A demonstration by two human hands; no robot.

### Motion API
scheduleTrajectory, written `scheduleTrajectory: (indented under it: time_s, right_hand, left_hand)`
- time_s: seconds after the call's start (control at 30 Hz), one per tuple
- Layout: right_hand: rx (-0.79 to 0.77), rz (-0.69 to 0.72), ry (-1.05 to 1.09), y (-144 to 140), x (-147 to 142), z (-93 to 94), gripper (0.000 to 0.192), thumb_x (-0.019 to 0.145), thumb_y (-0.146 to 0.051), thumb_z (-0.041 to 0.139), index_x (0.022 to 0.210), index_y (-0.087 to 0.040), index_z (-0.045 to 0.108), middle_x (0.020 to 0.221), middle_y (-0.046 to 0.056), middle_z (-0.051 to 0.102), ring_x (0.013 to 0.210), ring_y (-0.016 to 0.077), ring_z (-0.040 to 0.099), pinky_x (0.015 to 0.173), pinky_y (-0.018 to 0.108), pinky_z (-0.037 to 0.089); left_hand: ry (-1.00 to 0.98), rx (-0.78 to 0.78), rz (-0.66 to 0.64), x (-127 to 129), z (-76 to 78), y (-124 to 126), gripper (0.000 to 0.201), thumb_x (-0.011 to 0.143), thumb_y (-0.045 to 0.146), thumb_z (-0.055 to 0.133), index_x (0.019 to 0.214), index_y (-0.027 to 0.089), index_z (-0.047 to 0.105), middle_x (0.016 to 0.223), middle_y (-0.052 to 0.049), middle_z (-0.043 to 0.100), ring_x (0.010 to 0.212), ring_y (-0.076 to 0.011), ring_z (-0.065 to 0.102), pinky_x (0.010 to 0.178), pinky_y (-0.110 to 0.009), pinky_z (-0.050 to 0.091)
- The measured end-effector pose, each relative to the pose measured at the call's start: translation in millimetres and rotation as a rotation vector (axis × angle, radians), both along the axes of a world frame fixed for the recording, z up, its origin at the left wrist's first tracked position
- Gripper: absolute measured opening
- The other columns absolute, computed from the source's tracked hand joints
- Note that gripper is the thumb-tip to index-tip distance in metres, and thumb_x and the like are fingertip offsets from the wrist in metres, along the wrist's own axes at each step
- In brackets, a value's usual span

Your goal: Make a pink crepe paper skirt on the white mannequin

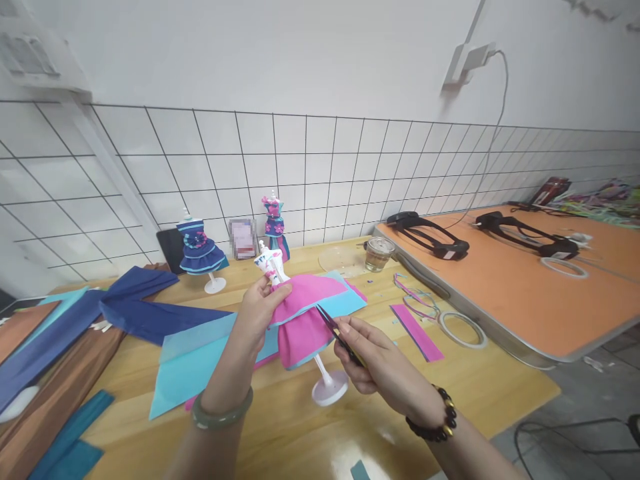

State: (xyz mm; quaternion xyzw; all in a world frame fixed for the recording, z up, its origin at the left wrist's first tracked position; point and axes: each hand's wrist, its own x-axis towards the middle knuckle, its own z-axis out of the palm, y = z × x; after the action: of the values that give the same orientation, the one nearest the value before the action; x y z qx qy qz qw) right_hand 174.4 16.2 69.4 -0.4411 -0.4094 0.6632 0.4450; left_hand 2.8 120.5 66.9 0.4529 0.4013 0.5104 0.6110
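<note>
My left hand [260, 312] grips a small white mannequin [274, 267] at its waist, where a pink paper skirt [303, 333] is wrapped. The mannequin tilts toward me, its round white base [330, 389] lifted near the wooden table [280, 427]. My right hand [380, 363] holds small dark scissors [333, 328], whose blades touch the right edge of the pink skirt. Pink and light blue paper sheets [210, 353] lie under the mannequin.
Two finished dress mannequins [201, 250] [274, 223] stand at the back by the tiled wall. Dark blue paper [135, 307] lies left. A glass jar [379, 253], tape roll [463, 329] and pink strip [416, 331] lie right. An orange table [525, 287] holds black headsets [433, 235].
</note>
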Motion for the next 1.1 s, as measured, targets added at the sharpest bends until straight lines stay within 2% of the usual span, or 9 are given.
scheduleTrajectory:
  time_s: [0.27,0.47,0.6,0.73,0.9,1.1]
  right_hand:
    - [-0.003,0.012,0.027,0.9,-5.4,2.7,0.032,0.087,-0.047,0.052,0.077,-0.019,0.041,0.064,-0.007,0.044,0.036,-0.0014,0.021,0.033,0.013,0.013]
    - [0.016,0.020,0.034,3.3,-9.0,0.3,0.033,0.087,-0.047,0.051,0.074,-0.018,0.042,0.060,-0.008,0.041,0.036,-0.0006,0.022,0.032,0.013,0.015]
    - [0.027,-0.009,0.048,4.6,-10.3,0.7,0.033,0.087,-0.046,0.051,0.073,-0.018,0.042,0.059,-0.008,0.041,0.036,0.0001,0.023,0.032,0.014,0.016]
    - [0.019,-0.031,0.040,6.4,-11.4,-0.3,0.034,0.086,-0.048,0.052,0.071,-0.018,0.042,0.056,-0.008,0.040,0.036,0.0003,0.021,0.033,0.014,0.014]
    - [0.020,-0.037,0.027,8.7,-11.5,-5.6,0.042,0.086,-0.051,0.049,0.063,-0.018,0.041,0.047,-0.010,0.027,0.035,0.0011,0.016,0.034,0.016,0.011]
    - [0.019,-0.059,0.053,10.3,-10.9,-9.1,0.041,0.085,-0.051,0.051,0.063,-0.018,0.042,0.049,-0.009,0.031,0.035,0.0011,0.017,0.034,0.017,0.010]
  left_hand:
    - [0.060,0.062,0.012,5.5,-2.5,-2.5,0.050,0.066,0.029,0.073,0.111,0.015,0.057,0.093,-0.007,0.068,0.083,-0.0198,0.063,0.075,-0.030,0.048]
    - [0.100,0.106,0.047,11.4,1.1,-8.4,0.045,0.067,0.029,0.070,0.109,0.016,0.057,0.107,-0.008,0.066,0.090,-0.0205,0.062,0.075,-0.029,0.048]
    - [0.212,0.188,0.092,14.7,1.9,-12.2,0.041,0.070,0.029,0.068,0.109,0.019,0.058,0.101,-0.007,0.067,0.092,-0.0216,0.062,0.076,-0.029,0.048]
    - [0.197,0.224,0.131,18.2,1.2,-14.3,0.042,0.069,0.026,0.069,0.109,0.020,0.058,0.100,-0.006,0.068,0.091,-0.0209,0.063,0.078,-0.029,0.048]
    - [0.221,0.269,0.159,21.6,2.5,-17.4,0.034,0.070,0.024,0.067,0.103,0.020,0.059,0.103,-0.006,0.067,0.094,-0.0203,0.062,0.080,-0.028,0.047]
    - [0.289,0.290,0.159,23.1,2.4,-19.8,0.039,0.074,0.027,0.065,0.111,0.022,0.055,0.105,-0.006,0.066,0.096,-0.0212,0.060,0.083,-0.031,0.046]
